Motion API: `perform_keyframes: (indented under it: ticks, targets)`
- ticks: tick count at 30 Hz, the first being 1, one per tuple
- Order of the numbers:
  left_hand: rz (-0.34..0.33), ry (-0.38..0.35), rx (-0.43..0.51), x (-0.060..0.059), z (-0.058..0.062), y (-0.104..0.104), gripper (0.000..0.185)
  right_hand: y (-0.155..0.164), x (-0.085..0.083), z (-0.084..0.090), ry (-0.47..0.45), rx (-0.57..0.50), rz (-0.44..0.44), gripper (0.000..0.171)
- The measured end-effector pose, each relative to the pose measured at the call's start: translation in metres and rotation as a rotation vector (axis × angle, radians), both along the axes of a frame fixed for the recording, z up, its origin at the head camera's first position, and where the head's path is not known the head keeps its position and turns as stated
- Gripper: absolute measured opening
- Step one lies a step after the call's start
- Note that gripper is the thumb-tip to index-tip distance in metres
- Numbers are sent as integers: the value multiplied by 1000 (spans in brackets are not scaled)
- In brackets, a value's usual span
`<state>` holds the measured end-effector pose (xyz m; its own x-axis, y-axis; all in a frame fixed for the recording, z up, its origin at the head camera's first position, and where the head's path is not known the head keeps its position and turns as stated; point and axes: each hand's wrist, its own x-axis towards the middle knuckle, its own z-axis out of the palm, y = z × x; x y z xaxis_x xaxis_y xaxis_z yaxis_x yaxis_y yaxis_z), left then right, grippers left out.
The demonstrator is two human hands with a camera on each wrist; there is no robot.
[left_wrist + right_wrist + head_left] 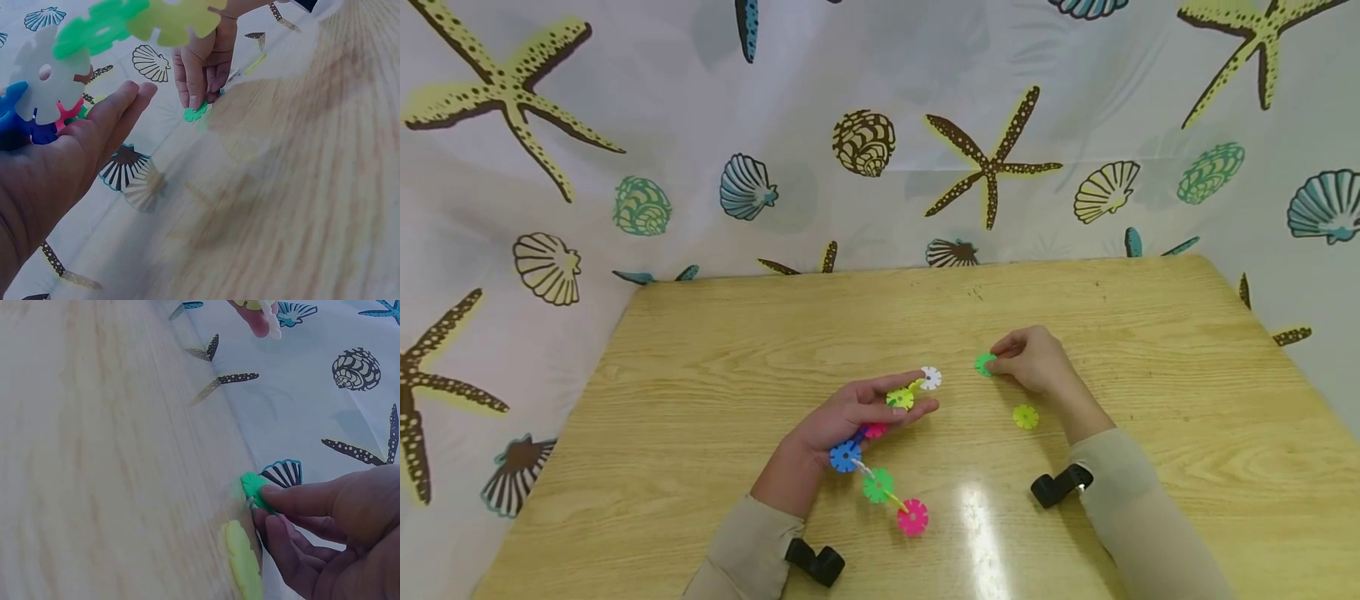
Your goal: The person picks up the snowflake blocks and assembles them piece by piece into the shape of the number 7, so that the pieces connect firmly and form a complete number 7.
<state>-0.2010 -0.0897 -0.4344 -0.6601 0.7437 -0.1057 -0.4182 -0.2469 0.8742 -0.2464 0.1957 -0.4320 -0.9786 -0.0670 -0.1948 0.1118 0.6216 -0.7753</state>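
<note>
A chain of notched plastic discs [877, 485] in several colours runs through my left hand [842, 421]. The thumb and fingers hold it, with a yellow disc [900, 399] between them and a white disc [931, 378] at the far end, by the fingertips. Below the palm hang a blue disc [846, 456] and, at the lower end, a pink disc [913, 517]. To the right, my right hand [1036, 362] pinches a single green disc [254, 487] between thumb and fingers, close over the table. A loose yellow disc [242, 559] lies beside that hand.
The wooden table [715, 358] reaches back to a white cloth [805, 67] printed with starfish and shells, which also hangs along both sides. Black wrist devices sit on the left sleeve [745, 533] and the right sleeve [1138, 500].
</note>
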Motion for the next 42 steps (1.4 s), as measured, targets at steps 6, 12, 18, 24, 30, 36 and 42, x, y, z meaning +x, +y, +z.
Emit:
perform_keyframes:
  ticks: [6,12,18,24,30,36,42]
  targets:
    - [21,-5,-18,1,-1,1,53,0,-1,0,-35,-142,-31,21]
    - [15,23,-13,0,-1,0,53,0,-1,2,-55,-224,-22,23]
    - [2,13,26,0,0,1,54,-3,-1,4,-64,-258,-19,24]
    - [5,13,29,0,0,1,54,-5,-1,3,-76,-309,-25,25]
    - [4,3,43,0,0,0,54,-6,-2,2,-74,-331,1,25]
    - [5,-4,33,0,1,1,54,-8,0,3,-100,-384,32,26]
    - [18,-8,19,-1,-1,2,53,-10,2,7,-105,-423,79,26]
